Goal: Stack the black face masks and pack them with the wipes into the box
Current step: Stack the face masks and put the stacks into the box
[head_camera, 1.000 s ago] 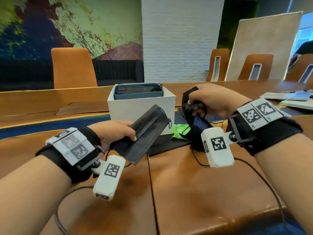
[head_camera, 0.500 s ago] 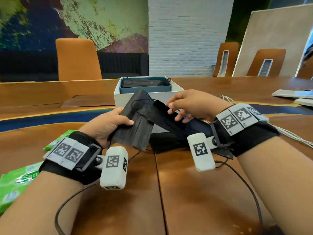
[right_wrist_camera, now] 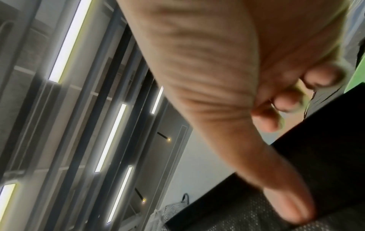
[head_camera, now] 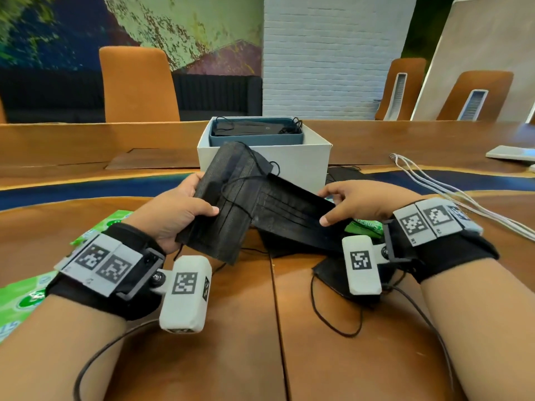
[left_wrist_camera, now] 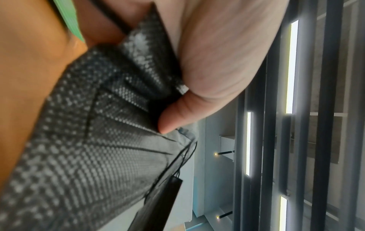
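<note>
My left hand [head_camera: 204, 195] pinches a black face mask [head_camera: 228, 204] by its left edge and holds it tilted above the table; its thumb [left_wrist_camera: 171, 121] presses on the pleats of that mask [left_wrist_camera: 88, 148]. My right hand [head_camera: 325, 208] pinches the right end of a second black mask [head_camera: 289, 215], whose left end overlaps the first. The right thumb [right_wrist_camera: 292, 207] lies on that mask [right_wrist_camera: 316, 156]. Behind stands the white box [head_camera: 304, 166], with a blue tray [head_camera: 257, 138] of masks inside. Green wipes packs lie at the left [head_camera: 17, 299] and under my right hand [head_camera: 364, 227].
More black masks lie on the wooden table below my right wrist [head_camera: 327, 273] and beside the box [head_camera: 344, 172]. White cables [head_camera: 451, 195] run across the right. Orange chairs [head_camera: 136, 85] stand behind the table. A flat device [head_camera: 512, 153] sits far right.
My right hand has slid to the right, to the far end of its mask, and lowered it. The two masks now overlap between my hands. The left hand has barely moved.
</note>
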`<state>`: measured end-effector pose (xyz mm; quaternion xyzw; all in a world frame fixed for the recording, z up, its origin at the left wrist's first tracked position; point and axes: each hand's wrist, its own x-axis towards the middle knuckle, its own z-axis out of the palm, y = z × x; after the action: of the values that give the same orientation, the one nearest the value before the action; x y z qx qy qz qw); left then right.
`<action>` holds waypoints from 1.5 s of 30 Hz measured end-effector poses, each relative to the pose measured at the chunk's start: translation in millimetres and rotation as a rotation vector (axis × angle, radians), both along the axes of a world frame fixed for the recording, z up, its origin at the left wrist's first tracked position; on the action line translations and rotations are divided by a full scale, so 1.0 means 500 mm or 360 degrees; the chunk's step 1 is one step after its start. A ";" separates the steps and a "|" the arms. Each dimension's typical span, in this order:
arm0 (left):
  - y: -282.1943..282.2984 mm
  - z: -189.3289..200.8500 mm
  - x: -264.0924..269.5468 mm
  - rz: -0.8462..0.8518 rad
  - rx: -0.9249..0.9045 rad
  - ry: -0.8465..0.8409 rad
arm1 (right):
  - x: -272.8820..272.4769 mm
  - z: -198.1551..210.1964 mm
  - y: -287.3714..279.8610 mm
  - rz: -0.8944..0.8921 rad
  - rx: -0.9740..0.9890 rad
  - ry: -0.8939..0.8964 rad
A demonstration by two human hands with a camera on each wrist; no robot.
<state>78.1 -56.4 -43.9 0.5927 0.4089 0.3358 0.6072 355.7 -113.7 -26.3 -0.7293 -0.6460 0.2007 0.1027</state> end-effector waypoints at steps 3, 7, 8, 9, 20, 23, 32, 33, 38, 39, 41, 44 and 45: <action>0.008 0.004 -0.008 0.0020 -0.0005 -0.0055 | -0.008 0.007 0.015 -0.0069 0.0129 0.0014; 0.008 0.004 -0.020 0.0075 -0.0057 -0.0189 | -0.020 0.045 0.010 -0.0022 0.0376 0.0209; 0.006 0.003 -0.021 0.0109 -0.0088 -0.0240 | -0.022 0.055 0.003 0.0001 0.0435 0.0498; 0.005 0.001 -0.021 0.0148 -0.0110 -0.0283 | -0.023 0.062 -0.006 0.0018 0.0481 0.0820; -0.001 0.003 -0.014 0.0170 -0.0162 -0.0578 | -0.041 0.047 -0.013 0.0134 0.0746 0.2095; -0.003 0.003 -0.010 0.0169 -0.0183 -0.0675 | -0.082 0.059 -0.003 0.0329 0.0706 0.2364; -0.023 -0.005 0.015 -0.0065 -0.0319 -0.0719 | -0.165 -0.041 0.015 0.0127 0.0426 0.2239; -0.026 -0.005 0.018 -0.0079 -0.0311 -0.0703 | -0.169 -0.045 0.015 0.0088 0.0413 0.2222; -0.026 -0.004 0.022 -0.0095 -0.0337 -0.0724 | -0.179 -0.047 0.016 -0.0115 0.0440 0.2180; -0.027 -0.005 0.024 -0.0127 -0.0319 -0.0730 | -0.182 -0.049 0.016 -0.0137 0.0441 0.2172; -0.033 -0.009 0.031 -0.0196 -0.0259 -0.0718 | -0.189 -0.055 0.018 -0.0167 0.0435 0.2172; -0.040 -0.017 0.043 -0.0202 -0.0215 -0.0728 | -0.195 -0.060 0.019 -0.0206 0.0441 0.2215; -0.040 -0.018 0.044 -0.0175 -0.0201 -0.0736 | -0.197 -0.061 0.019 -0.0214 0.0442 0.2246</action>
<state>100.4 -76.2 -53.1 0.4823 0.2465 0.4028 0.7379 257.3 -104.4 -56.6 -0.4443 -0.3990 0.5332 0.5992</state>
